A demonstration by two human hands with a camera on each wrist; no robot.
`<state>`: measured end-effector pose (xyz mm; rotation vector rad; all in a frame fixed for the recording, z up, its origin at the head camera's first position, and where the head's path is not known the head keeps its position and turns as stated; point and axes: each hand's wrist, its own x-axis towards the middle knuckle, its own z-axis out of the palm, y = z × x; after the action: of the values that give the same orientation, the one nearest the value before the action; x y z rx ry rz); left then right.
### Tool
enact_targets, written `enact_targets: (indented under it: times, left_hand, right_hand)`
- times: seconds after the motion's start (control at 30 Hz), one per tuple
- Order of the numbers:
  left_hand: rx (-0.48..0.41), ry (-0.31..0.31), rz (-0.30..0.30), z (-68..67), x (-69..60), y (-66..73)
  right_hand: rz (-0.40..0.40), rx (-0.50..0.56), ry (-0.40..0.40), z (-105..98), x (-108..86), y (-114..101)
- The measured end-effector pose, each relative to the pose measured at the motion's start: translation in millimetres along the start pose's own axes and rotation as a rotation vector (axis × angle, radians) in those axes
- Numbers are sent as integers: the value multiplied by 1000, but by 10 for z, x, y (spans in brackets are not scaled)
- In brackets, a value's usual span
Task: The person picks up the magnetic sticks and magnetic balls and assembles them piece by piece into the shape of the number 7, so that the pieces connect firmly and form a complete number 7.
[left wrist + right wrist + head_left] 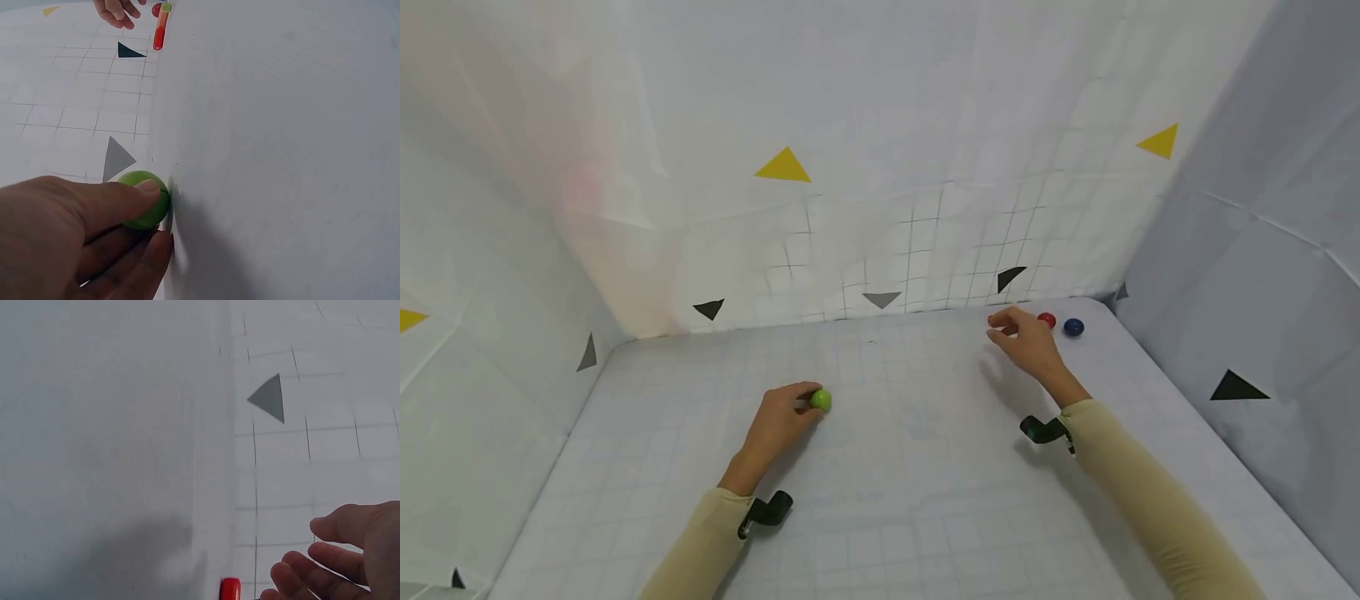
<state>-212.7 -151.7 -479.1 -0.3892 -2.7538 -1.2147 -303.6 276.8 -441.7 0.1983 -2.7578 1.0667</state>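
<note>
My left hand point(778, 421) pinches a green ball point(822, 400) between thumb and fingers at the table's left-centre; the left wrist view has the ball point(149, 199) near the white surface, the thumb across it. My right hand point(1028, 340) is at the far right, fingers parted and slightly bent, gripping nothing. Past its fingertips shows a small red tip point(991, 320), and the left wrist view reveals a red-orange stick point(160, 31) with a greenish end. In the right wrist view a red end point(230, 589) lies at the bottom, apart from the hand point(350, 550).
Beside my right hand are a red ball point(1047, 320) and a dark blue ball point(1073, 327), near the table's far right corner. White sheets with yellow, black and grey triangles and grid lines stand along the back and both sides.
</note>
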Motion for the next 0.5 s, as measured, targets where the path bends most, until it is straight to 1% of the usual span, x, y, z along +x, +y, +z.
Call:
enact_targets:
  times: [0.13, 0.23, 0.4, 0.5]
  left_hand:
    - [18, -5, -10, 9, 8, -6]
    - [36, -8, -15, 18, 13, -18]
    - [30, -5, -9, 18, 14, -11]
    - [31, -7, -7, 13, 14, 7]
  right_hand:
    - [28, -27, 0, -69, 54, 93]
    - [55, -25, 6, -108, 92, 162]
    - [93, -25, 12, -183, 159, 280]
    - [128, -54, 21, -234, 190, 352]
